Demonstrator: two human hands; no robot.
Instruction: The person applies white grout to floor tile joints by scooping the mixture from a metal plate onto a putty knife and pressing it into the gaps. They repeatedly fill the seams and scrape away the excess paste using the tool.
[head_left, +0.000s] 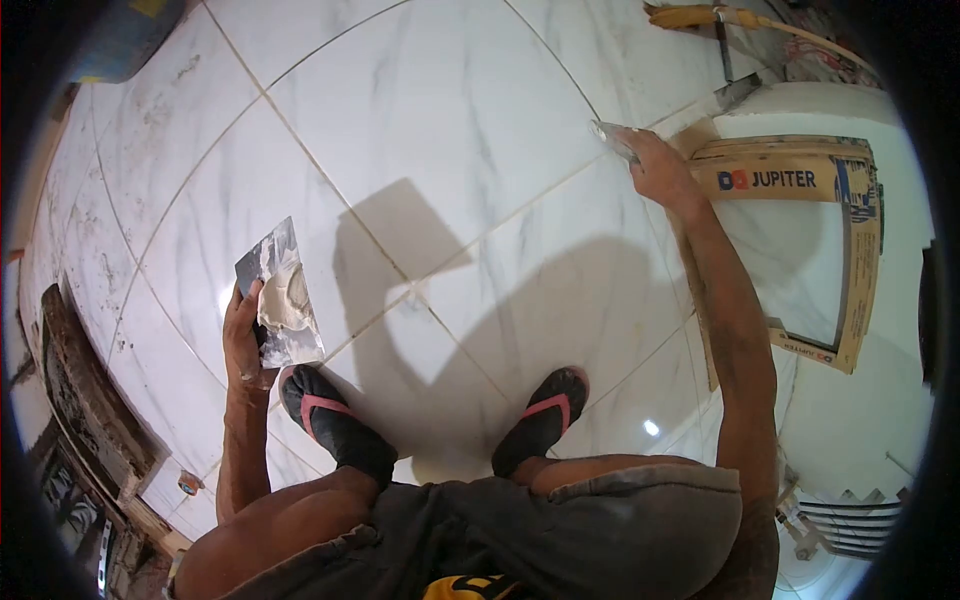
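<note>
In my left hand (242,335) is a flat rectangular metal plate (296,346), held tilted above the floor, with my thumb over its edge. A mound of creamy white paste (286,295) lies on the plate, and smears cover its lower end. My right hand (660,170) reaches far to the right, closed around a small putty knife (614,139) whose pale blade points left. That blade is at or just above a joint between the white marbled tiles (480,110); whether it touches cannot be seen.
A cardboard-wrapped frame (775,180) marked JUPITER stands by the right wall (890,300). Rough wooden boards (90,390) lie at the left. A blue container (125,45) sits at upper left, and a roll of tape (190,483) at lower left. My feet in pink-strapped sandals (325,405) stand on the tiles.
</note>
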